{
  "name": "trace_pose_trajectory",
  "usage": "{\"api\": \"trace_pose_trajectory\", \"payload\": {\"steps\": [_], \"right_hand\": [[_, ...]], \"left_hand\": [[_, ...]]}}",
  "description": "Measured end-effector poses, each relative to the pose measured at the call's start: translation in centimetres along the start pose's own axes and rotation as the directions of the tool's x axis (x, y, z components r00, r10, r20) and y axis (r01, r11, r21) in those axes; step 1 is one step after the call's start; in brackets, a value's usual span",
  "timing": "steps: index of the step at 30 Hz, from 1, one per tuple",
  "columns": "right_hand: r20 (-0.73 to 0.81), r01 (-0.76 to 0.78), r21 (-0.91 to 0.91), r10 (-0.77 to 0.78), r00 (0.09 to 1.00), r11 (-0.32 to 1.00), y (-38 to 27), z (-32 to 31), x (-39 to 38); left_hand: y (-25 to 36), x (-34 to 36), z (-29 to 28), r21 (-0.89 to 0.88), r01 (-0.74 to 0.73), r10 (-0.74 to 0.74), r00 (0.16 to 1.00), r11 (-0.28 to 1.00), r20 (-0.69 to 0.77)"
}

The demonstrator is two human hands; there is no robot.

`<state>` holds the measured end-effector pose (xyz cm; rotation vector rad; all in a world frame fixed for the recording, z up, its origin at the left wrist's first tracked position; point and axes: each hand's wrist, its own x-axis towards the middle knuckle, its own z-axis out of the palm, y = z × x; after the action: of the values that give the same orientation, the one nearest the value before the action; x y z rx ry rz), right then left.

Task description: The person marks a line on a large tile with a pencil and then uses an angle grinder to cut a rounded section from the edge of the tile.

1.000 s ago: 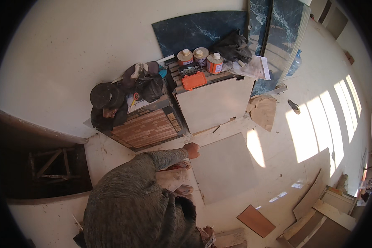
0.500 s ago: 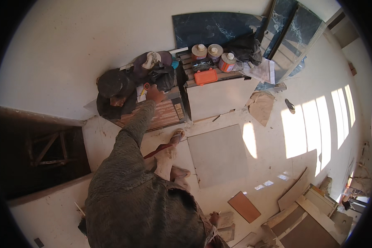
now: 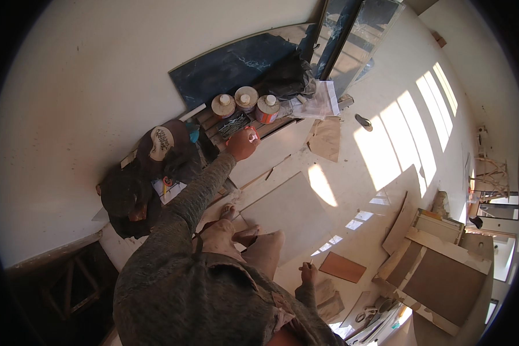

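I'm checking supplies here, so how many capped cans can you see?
3, grouped beyond the left hand: left can behind the black tray, middle can slightly farther back, right can nearest the white papers. The black plastic could hide more.

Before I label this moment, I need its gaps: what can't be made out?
Head view: most of the orange lid, covered by the left hand.
Head view: pale sliver in the right hand, too small to identify.
Head view: top of a tall blue panel, cut off by upper edge.
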<state>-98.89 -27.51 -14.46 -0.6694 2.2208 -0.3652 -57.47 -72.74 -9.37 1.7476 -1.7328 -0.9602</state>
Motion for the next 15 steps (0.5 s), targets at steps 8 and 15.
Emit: {"api": "trace_pose_trajectory", "payload": {"steps": [8, 15], "right_hand": [[-0.002, 0.132, 0.087, -0.132, 0.991, 0.987, -11.7, 0.7, 8.4], [0.051, 0.471, 0.120, -0.479, 0.876, 0.874, -37.0, 0.0, 23.6]], "left_hand": [[6.3, 15.4, -0.2, -0.056, -0.157, 0.145, 0.975, 0.986, -0.170], [9.2, 27.9, 1.8, 0.281, -0.359, 0.415, 0.893, 0.890, -0.175]]}}
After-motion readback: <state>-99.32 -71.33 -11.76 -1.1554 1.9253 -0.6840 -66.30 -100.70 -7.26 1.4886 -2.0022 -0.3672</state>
